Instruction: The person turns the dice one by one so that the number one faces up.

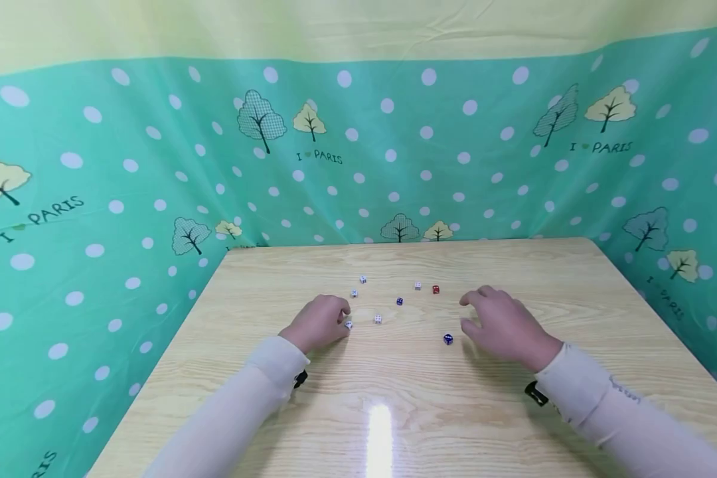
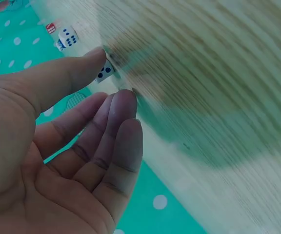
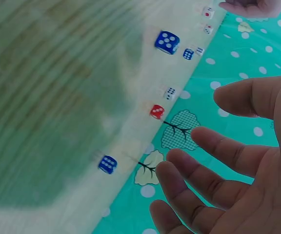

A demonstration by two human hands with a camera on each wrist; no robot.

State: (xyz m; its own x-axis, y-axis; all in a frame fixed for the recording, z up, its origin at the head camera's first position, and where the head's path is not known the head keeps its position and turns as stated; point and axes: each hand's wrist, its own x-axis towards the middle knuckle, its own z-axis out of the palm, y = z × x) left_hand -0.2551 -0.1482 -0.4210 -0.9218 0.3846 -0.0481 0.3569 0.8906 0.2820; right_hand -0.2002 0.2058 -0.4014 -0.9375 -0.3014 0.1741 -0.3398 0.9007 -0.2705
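My left hand (image 1: 321, 322) hovers low over the table, thumb and fingers bent beside a white die (image 1: 349, 324). In the left wrist view, a white die (image 2: 104, 73) shows past the gap between thumb and fingers, partly hidden by the thumb; no firm contact is visible. My right hand (image 1: 508, 326) is held above the table, fingers loosely curved and apart, with nothing in it. Nearest to it in the head view lies a blue die (image 1: 448, 339). The right wrist view shows another blue die (image 3: 108, 164) beyond the fingertips.
Several more dice lie spread out: a red die (image 1: 435, 289), a small blue die (image 1: 399, 301), and white dice, one (image 1: 378, 319) between the hands. They rest on a pale wooden table (image 1: 358, 378). A green dotted curtain (image 1: 388, 159) hangs behind the table and along both sides.
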